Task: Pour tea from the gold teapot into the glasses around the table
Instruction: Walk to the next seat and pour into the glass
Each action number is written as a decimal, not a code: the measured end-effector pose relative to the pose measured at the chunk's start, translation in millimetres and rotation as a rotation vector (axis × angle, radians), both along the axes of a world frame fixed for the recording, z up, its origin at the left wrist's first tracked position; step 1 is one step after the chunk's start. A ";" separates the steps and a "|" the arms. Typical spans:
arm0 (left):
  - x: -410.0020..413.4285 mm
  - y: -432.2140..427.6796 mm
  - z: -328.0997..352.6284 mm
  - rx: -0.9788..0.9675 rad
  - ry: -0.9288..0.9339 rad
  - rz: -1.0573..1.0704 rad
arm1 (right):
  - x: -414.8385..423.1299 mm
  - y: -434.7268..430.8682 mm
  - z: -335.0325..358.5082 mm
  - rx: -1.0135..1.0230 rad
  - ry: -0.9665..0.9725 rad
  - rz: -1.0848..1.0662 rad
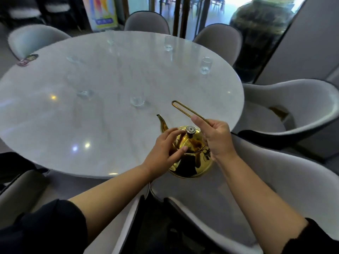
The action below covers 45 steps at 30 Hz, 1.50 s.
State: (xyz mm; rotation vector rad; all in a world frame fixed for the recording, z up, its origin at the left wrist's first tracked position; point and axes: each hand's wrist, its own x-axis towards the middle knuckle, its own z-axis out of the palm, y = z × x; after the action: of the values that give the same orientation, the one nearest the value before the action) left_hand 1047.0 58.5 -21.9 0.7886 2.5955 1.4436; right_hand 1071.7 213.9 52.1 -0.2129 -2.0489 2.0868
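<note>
Our right hand (218,138) is closed round the thin wire handle (183,108) of the gold teapot (192,165), thumb lying up along the wire while the loop's far end sticks out past it toward the middle of the tabletop (110,129). Our left hand (161,153) lies against the pot's domed lid (191,145), fingers loosely extended over the dome just beside the dark ridged knob (190,130) and thumb on the lid's lower edge; it touches rather than grips. The teapot is at the near right rim of the round, pale, marble-look tabletop, upright, its curved spout (162,123) pointing away to the left; we cannot tell whether its base rests on the surface or hangs just off it. Clear glasses stand well apart around the tabletop: the nearest glass (137,102) just beyond the spout, a second glass (84,93) further left, a third glass (205,65) near the right rim, a fourth glass (168,43) at the far side and a faint fifth glass (73,59) toward the far left. All are blurred, so their contents cannot be read. Grey upholstered chairs ring the table, one chair (297,107) at our right and another chair (146,21) at the far side.
</note>
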 end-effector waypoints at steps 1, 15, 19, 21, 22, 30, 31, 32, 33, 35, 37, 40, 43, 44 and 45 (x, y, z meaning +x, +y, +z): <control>-9.8 1.7 1.3 0.011 -0.003 0.027 | -14.5 1.1 1.4 0.009 0.003 0.018; -140.2 -19.1 7.5 -0.049 -0.090 0.108 | -169.1 -22.4 4.4 0.104 -0.038 0.064; -172.6 -28.1 7.3 -0.030 -0.132 0.080 | -205.0 -31.0 2.9 0.159 -0.067 0.081; -185.8 -30.7 6.5 -0.017 -0.148 0.078 | -220.7 -34.0 3.3 0.189 -0.078 0.087; -191.9 -31.4 5.9 -0.008 -0.156 0.080 | -227.9 -35.5 3.7 0.205 -0.086 0.092; -220.9 -32.5 1.6 0.061 -0.236 0.118 | -272.4 -44.9 9.3 0.365 -0.164 0.119; -222.5 -32.0 1.2 0.070 -0.246 0.126 | -275.9 -46.0 10.1 0.377 -0.173 0.126; -224.1 -31.6 0.8 0.079 -0.255 0.133 | -278.7 -47.2 10.6 0.390 -0.180 0.132; -225.4 -31.1 0.9 0.087 -0.263 0.138 | -281.6 -48.2 11.3 0.403 -0.186 0.138; -228.1 -30.7 1.5 0.106 -0.284 0.143 | -287.0 -50.2 11.7 0.432 -0.197 0.149; -229.9 -30.5 2.5 0.130 -0.304 0.150 | -292.4 -51.7 13.2 0.465 -0.207 0.167; -230.8 -29.6 4.6 0.167 -0.330 0.165 | -299.2 -54.3 17.3 0.529 -0.222 0.189; -230.5 -27.4 6.2 0.176 -0.337 0.180 | -303.3 -56.4 21.4 0.583 -0.227 0.203; -230.7 -26.6 6.9 0.177 -0.340 0.186 | -304.1 -57.1 22.3 0.595 -0.227 0.206; -231.1 -25.8 7.7 0.178 -0.343 0.193 | -305.2 -57.4 23.2 0.600 -0.227 0.206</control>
State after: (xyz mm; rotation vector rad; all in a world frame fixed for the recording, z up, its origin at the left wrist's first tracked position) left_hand 815.9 32.6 -14.2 0.2734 2.3569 1.7051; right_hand 766.5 156.4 75.3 -0.1470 -2.8271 1.4915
